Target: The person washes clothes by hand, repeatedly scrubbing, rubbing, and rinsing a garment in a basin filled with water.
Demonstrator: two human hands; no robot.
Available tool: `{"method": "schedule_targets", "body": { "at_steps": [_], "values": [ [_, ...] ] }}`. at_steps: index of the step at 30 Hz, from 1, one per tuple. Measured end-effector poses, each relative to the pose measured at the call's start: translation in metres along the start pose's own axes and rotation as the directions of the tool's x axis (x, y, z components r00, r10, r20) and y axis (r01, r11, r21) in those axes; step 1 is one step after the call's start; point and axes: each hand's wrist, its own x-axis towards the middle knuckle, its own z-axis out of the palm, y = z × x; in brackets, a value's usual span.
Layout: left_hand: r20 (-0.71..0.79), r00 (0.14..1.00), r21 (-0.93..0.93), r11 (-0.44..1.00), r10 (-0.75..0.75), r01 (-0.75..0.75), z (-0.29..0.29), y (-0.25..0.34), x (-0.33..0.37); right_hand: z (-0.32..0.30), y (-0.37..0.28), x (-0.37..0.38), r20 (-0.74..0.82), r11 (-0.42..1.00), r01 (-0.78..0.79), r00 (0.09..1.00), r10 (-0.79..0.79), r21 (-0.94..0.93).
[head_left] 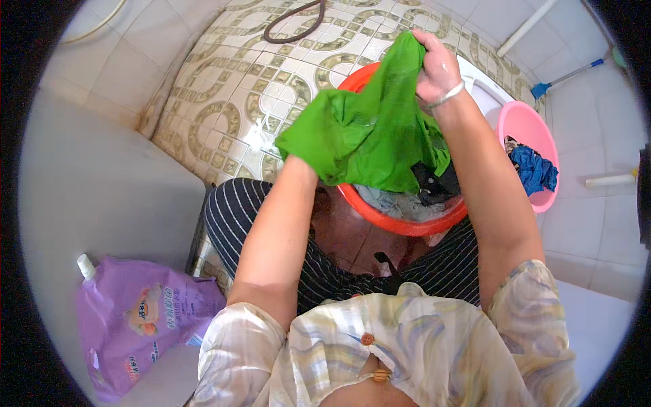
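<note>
A wet green garment (380,129) is stretched up over a red basin (407,226), its lower part hanging down into it. At its top end, my right hand (437,68) is closed on a gathered edge, wearing a pale bangle at the wrist. The green fabric covers my left hand from the wrist on, so its fingers are hidden; only my left forearm (274,224) shows. Inside the basin, grey-blue cloth (383,202) and a dark cloth piece (434,183) lie in sudsy water.
A pink basin (507,122) with blue and dark clothes (536,169) stands at right. A purple detergent pouch (146,312) with a white cap lies at lower left, by a grey box-like surface (115,176). A brown hose loop (295,37) rests on the patterned tile floor (224,95).
</note>
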Motion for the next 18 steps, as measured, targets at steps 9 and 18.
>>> {"method": "schedule_targets", "body": {
  "at_steps": [9,18],
  "values": [
    [-0.113,0.991,-0.338,0.94,-0.078,0.035,0.006,-0.012,-0.019,-0.023,0.097,-0.114,0.228,0.703,0.051,0.961,0.159,-0.709],
    [-0.121,0.955,-0.816,0.575,-0.272,0.06,0.03,-0.035,-0.024,-0.018,0.108,-0.088,0.639,-0.51,0.452,0.714,-0.286,-0.732]
  ]
}}
